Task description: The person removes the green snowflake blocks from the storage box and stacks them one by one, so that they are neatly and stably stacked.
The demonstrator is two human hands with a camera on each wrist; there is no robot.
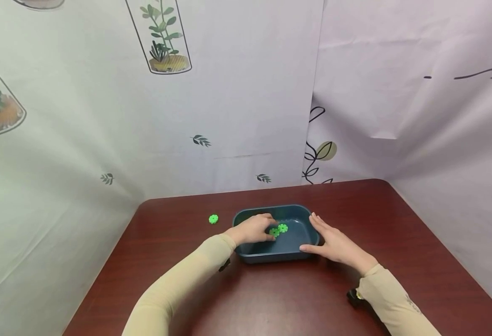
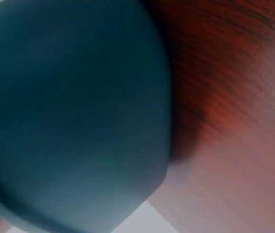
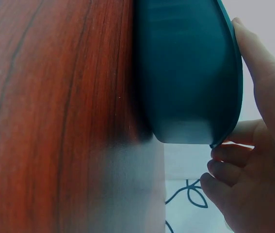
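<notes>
A dark blue-green rectangular tray (image 1: pixel 285 255) stands on the table. Inside it are two bright green notched plastic discs, a nearer disc (image 1: pixel 274 232) and a farther disc (image 1: pixel 283 228), side by side. My left hand (image 1: pixel 252 229) reaches over the tray's left side, thumb and fingers bent around the nearer disc. In the left wrist view the tray's outer wall (image 2: pixel 79 111) hides that hand. My right hand (image 1: pixel 334 242) rests on the tray's right end, thumb and fingers spread along the rim. The right wrist view shows its thumb and fingertips (image 3: pixel 219 172) at the rim.
Another green piece (image 1: pixel 213 219) lies on the reddish-brown table (image 1: pixel 266 303), left of the tray. White cloth printed with plants (image 1: pixel 246 107) hangs behind the table and along its sides.
</notes>
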